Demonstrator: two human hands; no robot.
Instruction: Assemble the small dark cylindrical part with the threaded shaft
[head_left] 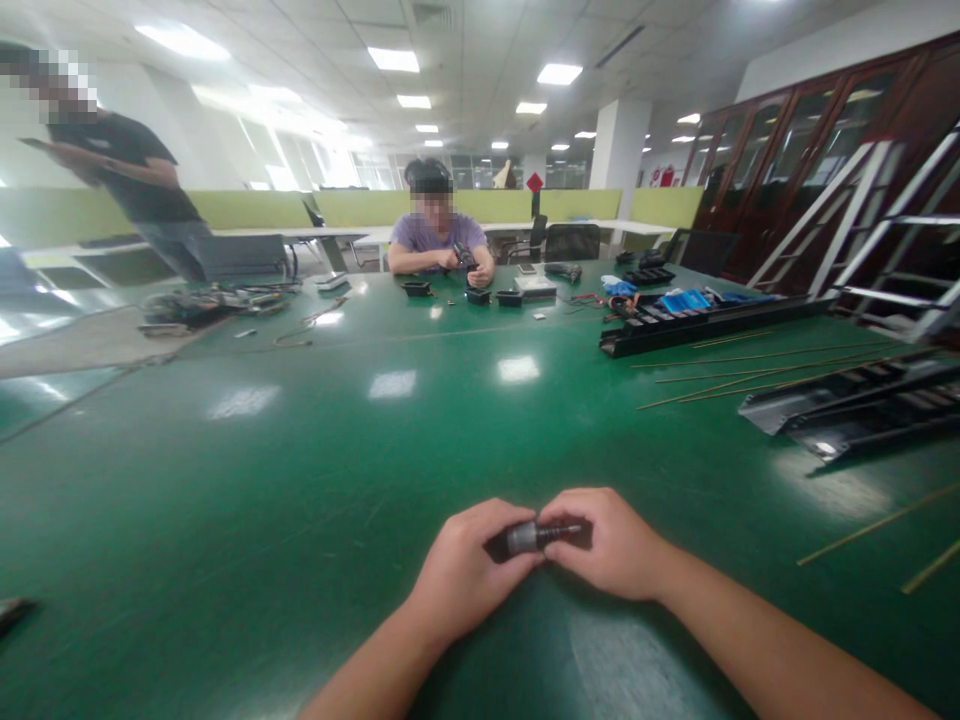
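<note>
Just above the table, a small dark cylinder (523,539) with a grey band lies level between my two hands, and a thin shaft sticks out of its right end. My left hand (463,568) is closed around the thicker left part, which it partly hides. The thumb and fingers of my right hand (616,543) pinch the cylinder where the shaft begins. Its thin tip points into my right palm. The fingertips of both hands nearly meet. I cannot make out exactly what kind of part it is.
The green table (300,480) stretches ahead. Long black channels (705,322) and thin rods (750,375) lie to the right, with more black rails (877,400) nearer. Across the table sits a person (439,230) handling a dark part. A cable heap (210,303) is far left; stepladders (832,220) stand right.
</note>
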